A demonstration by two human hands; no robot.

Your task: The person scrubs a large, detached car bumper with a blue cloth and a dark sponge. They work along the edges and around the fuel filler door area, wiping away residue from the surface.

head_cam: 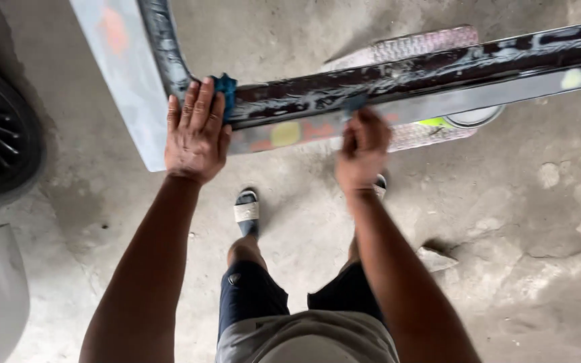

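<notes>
The left hand (pixel 196 131) lies flat, fingers spread, on a blue cloth (pixel 225 91) against the wet dark car bumper (pixel 405 74). The right hand (pixel 363 149) has its fingers closed on a small blue-grey sanding piece (pixel 354 104), pressed on the bumper's lower edge above the concrete floor (pixel 506 222).

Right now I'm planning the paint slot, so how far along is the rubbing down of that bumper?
The bumper is wet and streaked dark along its length, with filler patches showing bare, so much is rubbed. The left hand presses a blue cloth; the right hand works a small pad. The grey end looks untouched.
</notes>
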